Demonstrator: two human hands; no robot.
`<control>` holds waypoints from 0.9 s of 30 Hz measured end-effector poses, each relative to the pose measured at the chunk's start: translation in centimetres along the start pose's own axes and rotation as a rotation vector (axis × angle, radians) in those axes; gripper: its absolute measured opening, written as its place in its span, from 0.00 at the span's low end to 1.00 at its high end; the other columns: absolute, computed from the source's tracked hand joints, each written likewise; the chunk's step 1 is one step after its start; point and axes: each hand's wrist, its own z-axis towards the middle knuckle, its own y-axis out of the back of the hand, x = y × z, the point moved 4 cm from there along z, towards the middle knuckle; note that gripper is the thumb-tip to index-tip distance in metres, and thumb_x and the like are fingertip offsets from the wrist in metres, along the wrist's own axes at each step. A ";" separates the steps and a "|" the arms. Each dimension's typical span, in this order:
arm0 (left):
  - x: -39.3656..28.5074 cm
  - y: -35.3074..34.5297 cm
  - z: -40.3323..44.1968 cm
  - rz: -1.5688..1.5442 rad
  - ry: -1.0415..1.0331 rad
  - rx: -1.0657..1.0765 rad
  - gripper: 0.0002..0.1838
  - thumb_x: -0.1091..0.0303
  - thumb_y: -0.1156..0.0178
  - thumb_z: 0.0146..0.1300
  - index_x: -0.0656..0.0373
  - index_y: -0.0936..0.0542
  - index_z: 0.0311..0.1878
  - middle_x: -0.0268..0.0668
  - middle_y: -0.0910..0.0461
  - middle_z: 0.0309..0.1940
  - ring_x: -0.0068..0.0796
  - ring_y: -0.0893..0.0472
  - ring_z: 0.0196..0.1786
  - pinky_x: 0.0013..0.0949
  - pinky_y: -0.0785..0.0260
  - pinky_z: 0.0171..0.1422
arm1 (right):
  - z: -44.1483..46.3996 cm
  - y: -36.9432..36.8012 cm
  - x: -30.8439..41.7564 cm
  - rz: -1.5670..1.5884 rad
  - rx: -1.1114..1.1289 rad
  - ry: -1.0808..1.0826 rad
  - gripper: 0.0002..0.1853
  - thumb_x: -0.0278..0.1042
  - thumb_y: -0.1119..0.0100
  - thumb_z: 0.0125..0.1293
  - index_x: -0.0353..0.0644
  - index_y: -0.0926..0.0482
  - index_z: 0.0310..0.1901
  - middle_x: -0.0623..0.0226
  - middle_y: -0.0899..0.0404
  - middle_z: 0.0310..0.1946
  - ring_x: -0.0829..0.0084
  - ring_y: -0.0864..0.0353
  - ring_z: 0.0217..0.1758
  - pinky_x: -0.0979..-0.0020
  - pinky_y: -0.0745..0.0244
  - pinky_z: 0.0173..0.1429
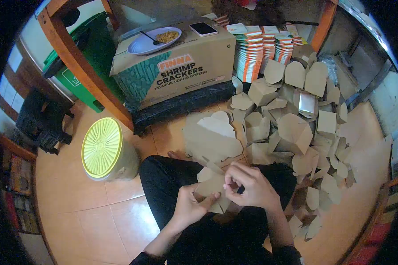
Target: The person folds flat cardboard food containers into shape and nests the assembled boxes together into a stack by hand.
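Observation:
Over my crossed legs, a brown cardboard food box [210, 187] is partly folded, its flaps sticking up. My left hand [193, 204] grips its near left side, the thumb lying across the front panel. At the box's right edge, my right hand [250, 184] has its fingers curled and pinched against the cardboard; the exact contact is hidden. Flat unfolded cardboard blanks [212, 137] lie stacked on the floor just beyond my legs. To the right spreads a large heap of folded brown boxes [295, 132].
A yellow-lidded tub [102, 148] stands at left, near a black stool [44, 119] and a green bin [90, 57]. Ahead, a shrimp cracker carton [181, 70] bears a plate of food [139, 43] and a phone [203, 29]. Orange-and-white stacks [248, 55] stand beside it.

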 end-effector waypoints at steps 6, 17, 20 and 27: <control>0.0 0.0 -0.2 -0.160 0.020 0.041 0.12 0.78 0.33 0.62 0.68 0.19 0.49 0.36 0.15 0.37 0.18 0.19 0.42 0.26 0.25 0.46 | -0.4 0.3 -0.5 0.052 0.015 0.019 0.08 0.23 0.34 0.58 0.38 0.27 0.33 0.66 0.27 0.27 0.76 0.23 0.25 0.72 0.27 0.28; -1.5 0.7 0.3 0.114 -0.204 0.253 0.14 0.77 0.32 0.59 0.65 0.21 0.49 0.39 0.20 0.42 0.26 0.21 0.48 0.30 0.29 0.53 | 0.1 2.4 0.0 0.134 0.419 -0.161 0.15 0.27 0.36 0.63 0.40 0.25 0.50 0.64 0.18 0.31 0.67 0.16 0.29 0.68 0.22 0.36; -1.7 0.6 0.3 0.184 -0.250 0.320 0.15 0.78 0.32 0.58 0.66 0.20 0.48 0.41 0.21 0.43 0.31 0.21 0.48 0.32 0.30 0.54 | 0.7 2.7 0.5 0.053 0.626 -0.160 0.15 0.28 0.39 0.65 0.40 0.27 0.53 0.63 0.18 0.23 0.65 0.15 0.27 0.67 0.22 0.33; -1.5 0.5 0.0 0.180 -0.282 0.377 0.13 0.79 0.30 0.55 0.66 0.18 0.44 0.39 0.24 0.38 0.31 0.23 0.43 0.33 0.30 0.49 | 0.4 0.6 -0.8 -0.040 0.886 -0.041 0.09 0.34 0.40 0.65 0.37 0.25 0.35 0.56 0.24 0.16 0.53 0.19 0.23 0.57 0.27 0.30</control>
